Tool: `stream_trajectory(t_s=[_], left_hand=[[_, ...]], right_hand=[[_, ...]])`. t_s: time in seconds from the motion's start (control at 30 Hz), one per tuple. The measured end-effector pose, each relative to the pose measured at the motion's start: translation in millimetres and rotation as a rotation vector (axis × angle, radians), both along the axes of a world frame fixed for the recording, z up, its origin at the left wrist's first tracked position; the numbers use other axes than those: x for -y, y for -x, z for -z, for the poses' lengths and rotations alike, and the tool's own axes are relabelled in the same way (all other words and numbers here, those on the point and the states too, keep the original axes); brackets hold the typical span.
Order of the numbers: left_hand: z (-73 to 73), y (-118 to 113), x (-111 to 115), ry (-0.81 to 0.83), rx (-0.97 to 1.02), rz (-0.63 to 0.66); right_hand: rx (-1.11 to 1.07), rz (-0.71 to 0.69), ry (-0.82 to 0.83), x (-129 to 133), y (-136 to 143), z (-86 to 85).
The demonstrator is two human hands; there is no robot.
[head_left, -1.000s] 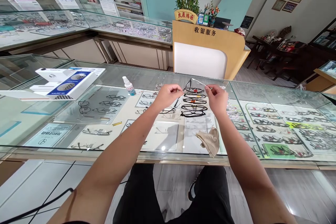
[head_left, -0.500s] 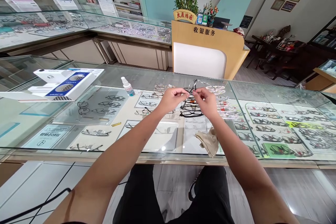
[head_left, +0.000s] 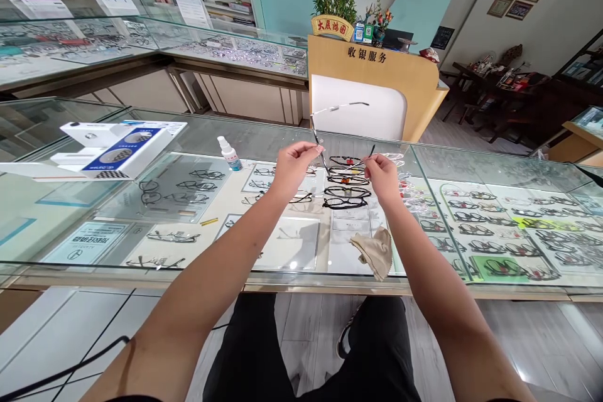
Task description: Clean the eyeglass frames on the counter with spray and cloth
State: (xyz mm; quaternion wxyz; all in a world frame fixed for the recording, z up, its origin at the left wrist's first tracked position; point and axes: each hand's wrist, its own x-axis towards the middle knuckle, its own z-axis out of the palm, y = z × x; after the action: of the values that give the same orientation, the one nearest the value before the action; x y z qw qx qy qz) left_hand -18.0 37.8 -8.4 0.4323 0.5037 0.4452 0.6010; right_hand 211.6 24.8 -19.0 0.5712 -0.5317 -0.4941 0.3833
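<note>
Above the counter [head_left: 325, 287], glasses [head_left: 315, 130] hang with temples [head_left: 336, 107] open — left hand [head_left: 294, 168] with fingers clamped on the front, right hand [head_left: 382, 174] on one temple, presumably for steadiness. Cloth [head_left: 375, 252] lies nearer the person.

1. Illumination: bright indoors; the dark table [head_left: 490, 86] at far right sits in dimness.
2. Glare: small white hotspot on the glass counter [head_left: 254, 130], near its front edge; pale sheen on the floor [head_left: 502, 330].
3. Distortion: wide-angle; forearms [head_left: 226, 270] stretch toward the lower corners.
4. Definition: held spectacles [head_left: 316, 133] partly indistinct.
</note>
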Motion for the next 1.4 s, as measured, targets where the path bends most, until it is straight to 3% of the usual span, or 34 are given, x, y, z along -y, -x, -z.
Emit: stream_trajectory(t_s=[0.17, 0.33, 0.6, 0.8, 1.03, 1.13, 1.23, 1.3, 1.4], left_hand=[[0.3, 0, -2, -0.039, 0.018, -0.065], [0.9, -2, 4, -0.151, -0.078, -0.033], [6.4, -16, 19, -0.221, -0.233, 0.069], [2.4, -22, 26, -0.193, -0.219, 0.161], [4.2, -20, 28, -0.233, -0.331, 0.140], [3.6, -12, 25, -0.263, -0.363, 0.049], [-1.8, 5, 14, -0.335, -0.389, -0.142], [-6.5, 23, 3, -0.389, -0.405, -0.330], [-9.7, 55, -16, -0.364, -0.417, -0.713]], right_hand=[[-0.029, -0.009, 0.027, -5, -1, 7.5], [0.184, 0.240, -0.251, 2, -1, 6.1], [0.595, -0.207, -0.517, 16, 17, 8.6], [0.548, -0.272, -0.520, 14, 22, 16.6], [0.557, -0.213, -0.498, 14, 20, 16.9], [0.560, -0.202, -0.505, 15, 18, 14.4], [0.541, -0.174, -0.510, 16, 17, 11.8], [0.534, -0.150, -0.507, 16, 15, 11.1], [0.533, -0.122, -0.508, 15, 13, 11.4]])
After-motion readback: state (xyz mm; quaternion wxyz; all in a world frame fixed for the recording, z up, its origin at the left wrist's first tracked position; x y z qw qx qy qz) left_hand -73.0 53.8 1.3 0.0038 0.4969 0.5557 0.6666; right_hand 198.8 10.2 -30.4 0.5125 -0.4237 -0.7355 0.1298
